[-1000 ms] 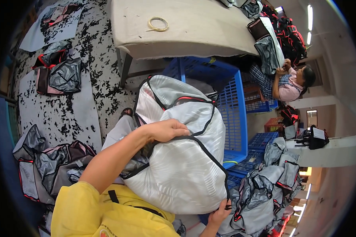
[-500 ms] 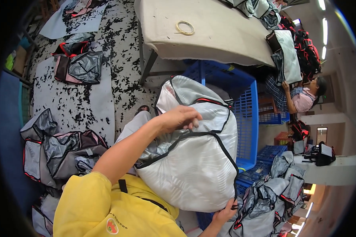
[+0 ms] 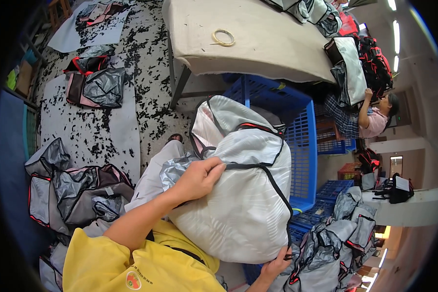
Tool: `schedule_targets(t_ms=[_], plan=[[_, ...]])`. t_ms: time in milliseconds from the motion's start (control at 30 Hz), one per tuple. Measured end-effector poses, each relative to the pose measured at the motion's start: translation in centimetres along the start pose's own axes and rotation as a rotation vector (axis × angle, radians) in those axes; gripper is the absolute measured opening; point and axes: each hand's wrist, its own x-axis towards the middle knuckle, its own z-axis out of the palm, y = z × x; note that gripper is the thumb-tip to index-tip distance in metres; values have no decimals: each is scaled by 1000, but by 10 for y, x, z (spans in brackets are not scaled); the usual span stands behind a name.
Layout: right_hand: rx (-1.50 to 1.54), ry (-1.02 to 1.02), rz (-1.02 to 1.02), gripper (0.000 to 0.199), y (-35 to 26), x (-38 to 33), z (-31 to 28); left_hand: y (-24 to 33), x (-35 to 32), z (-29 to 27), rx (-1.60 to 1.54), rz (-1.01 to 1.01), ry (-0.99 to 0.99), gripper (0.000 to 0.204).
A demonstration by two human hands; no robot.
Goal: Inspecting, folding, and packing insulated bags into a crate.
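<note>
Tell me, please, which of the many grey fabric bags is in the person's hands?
The pale grey, black-trimmed fabric bag on the lap; the others lie on floor or table.

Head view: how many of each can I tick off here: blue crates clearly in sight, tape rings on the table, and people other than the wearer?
Blue crates: 3
Tape rings: 1
Other people: 1
Total: 5

The left hand (image 3: pixel 199 177) lay curled on the white bag's (image 3: pixel 238 194) upper left side, forearm stretched from below. The right hand (image 3: pixel 276 265) gripped the bag's lower right corner.
</note>
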Motion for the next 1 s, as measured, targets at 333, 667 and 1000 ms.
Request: schedule_targets(t_ms=[333, 667, 1000], plan=[[-7, 5, -10, 26, -4, -3, 1, 10, 4, 9, -79, -25, 42, 17], [-1, 8, -4, 31, -1, -5, 2, 21, 21, 12, 296, 318, -8, 26], [28, -36, -5, 36, -3, -3, 3, 18, 24, 13, 207, 296, 45, 15]])
